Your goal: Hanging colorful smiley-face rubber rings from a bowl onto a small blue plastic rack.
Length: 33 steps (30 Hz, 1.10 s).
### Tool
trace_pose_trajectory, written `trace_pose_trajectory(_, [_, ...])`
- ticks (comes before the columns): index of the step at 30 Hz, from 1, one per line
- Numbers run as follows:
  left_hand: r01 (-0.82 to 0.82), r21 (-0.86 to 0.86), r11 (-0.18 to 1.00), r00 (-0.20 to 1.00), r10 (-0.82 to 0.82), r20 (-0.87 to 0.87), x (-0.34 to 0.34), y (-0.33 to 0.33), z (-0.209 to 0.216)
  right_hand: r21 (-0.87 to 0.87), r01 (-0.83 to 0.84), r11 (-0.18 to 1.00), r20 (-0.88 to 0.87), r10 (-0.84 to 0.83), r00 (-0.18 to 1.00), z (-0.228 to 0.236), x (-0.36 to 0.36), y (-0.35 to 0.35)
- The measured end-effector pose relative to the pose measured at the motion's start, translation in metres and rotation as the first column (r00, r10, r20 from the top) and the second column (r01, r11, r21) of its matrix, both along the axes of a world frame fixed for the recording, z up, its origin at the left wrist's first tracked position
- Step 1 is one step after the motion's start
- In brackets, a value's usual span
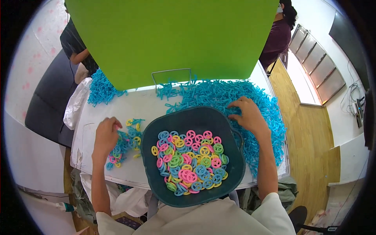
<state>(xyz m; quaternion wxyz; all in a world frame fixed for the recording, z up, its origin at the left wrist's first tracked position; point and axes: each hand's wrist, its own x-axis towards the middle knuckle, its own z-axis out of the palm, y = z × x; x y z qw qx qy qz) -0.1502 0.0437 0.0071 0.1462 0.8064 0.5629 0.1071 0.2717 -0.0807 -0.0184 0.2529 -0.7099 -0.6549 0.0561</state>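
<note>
A dark green plastic basin [153, 192] at the table's near edge holds many small spoked plastic wheels [188, 176] in pink, yellow, green and blue. Left of it lies a small heap of blue pieces joined with coloured wheels [122, 145]. My left hand [105, 135] is at this heap's far left side, its fingers curled together; a bit of pink shows at the fingertips, but what they hold is partly hidden. Over a wide pile of thin blue plastic pieces [262, 117], my right hand [250, 114] reaches in beside the basin's far right corner, thumb and forefinger apart.
A tall green panel [176, 39] stands across the table's back, with a bent metal wire frame [171, 71] before it. Another blue pile [101, 89] and a white plastic bag [77, 103] lie far left. Two people sit beyond the panel, one on each side.
</note>
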Motion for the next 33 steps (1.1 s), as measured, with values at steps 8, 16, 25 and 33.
trace_pose_trajectory(8, [0.438,0.329,0.837,0.813,-0.524,0.252,0.112,-0.034,-0.007,-0.072,0.056,0.996,-0.072,-0.061,0.995,-0.014,0.003,0.009])
trace_pose_trajectory(16, [0.701,0.149,0.698,0.713,-0.687,-0.141,0.167,-0.045,-0.061,-0.058,0.069,0.996,0.038,-0.067,0.997,-0.013,-0.007,0.008])
trace_pose_trajectory(25, [0.579,0.201,0.79,0.757,-0.612,0.229,0.171,-0.045,-0.033,-0.028,0.028,0.999,0.085,-0.026,0.996,-0.013,-0.006,0.003])
trace_pose_trajectory(33, [0.454,0.122,0.883,0.646,-0.42,0.638,0.179,-0.048,0.003,0.063,0.214,0.975,-0.373,-0.176,0.911,0.003,-0.005,0.011])
